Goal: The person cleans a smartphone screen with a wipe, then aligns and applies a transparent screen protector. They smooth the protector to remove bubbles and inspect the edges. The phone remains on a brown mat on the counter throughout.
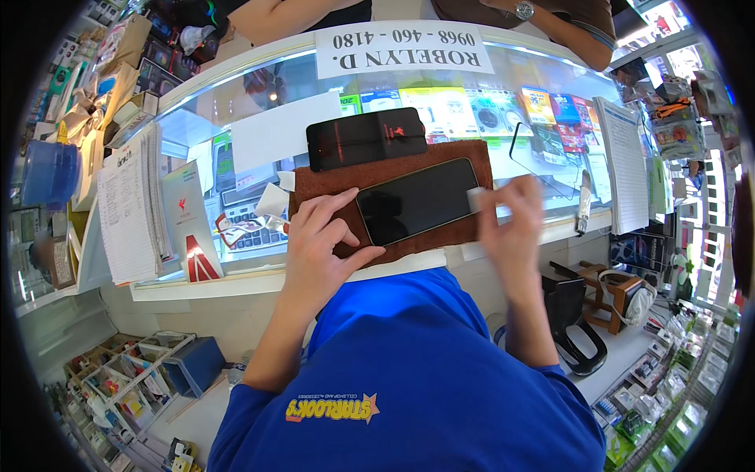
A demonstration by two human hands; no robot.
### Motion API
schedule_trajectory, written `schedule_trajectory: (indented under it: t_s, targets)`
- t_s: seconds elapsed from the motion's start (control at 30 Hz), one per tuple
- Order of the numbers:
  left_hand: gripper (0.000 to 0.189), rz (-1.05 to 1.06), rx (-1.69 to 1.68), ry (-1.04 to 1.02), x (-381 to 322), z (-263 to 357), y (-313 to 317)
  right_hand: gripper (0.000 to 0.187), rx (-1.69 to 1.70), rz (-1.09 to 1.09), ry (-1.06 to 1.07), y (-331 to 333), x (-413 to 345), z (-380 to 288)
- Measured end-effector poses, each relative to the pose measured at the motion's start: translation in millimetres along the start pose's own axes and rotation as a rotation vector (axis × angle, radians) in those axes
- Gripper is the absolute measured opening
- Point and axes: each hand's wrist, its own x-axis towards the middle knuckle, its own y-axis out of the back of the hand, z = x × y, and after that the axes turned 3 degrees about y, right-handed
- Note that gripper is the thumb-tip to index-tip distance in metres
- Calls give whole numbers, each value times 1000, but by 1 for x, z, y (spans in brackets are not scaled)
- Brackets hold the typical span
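A smartphone [419, 200] with a dark screen lies face up, slightly tilted, on a brown cloth [424, 241]. My left hand [321, 236] holds it by its left end, index finger at the upper corner and thumb at the lower one. Blurred by motion, my right hand [510, 218] pinches a small white piece [473, 198] at the phone's right end; whether it is a wipe or paper cannot be told. Beyond the phone lies a dark phone-shaped panel [365, 140] with red print, possibly a screen protector, partly overlapping the cloth.
Torn wrappers [250, 227] and a white sheet [283, 127] lie left on the glass counter [206, 268]. A retail sleeve [191, 218] and stacked papers [130, 206] stand farther left. At right are a thin black frame [519, 141], a slim tool [584, 200] and a notepad [626, 171]. Two people lean beyond.
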Motion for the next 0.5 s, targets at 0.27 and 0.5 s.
schedule_trajectory:
  t_s: [0.27,0.5]
  targets:
    - [45,10,-14,-9,0,-1,-2,17,301,-178,37,-38,-28,-62]
    - [42,6,-51,7,-2,0,0,13,-174,52,-162,2,7,-11]
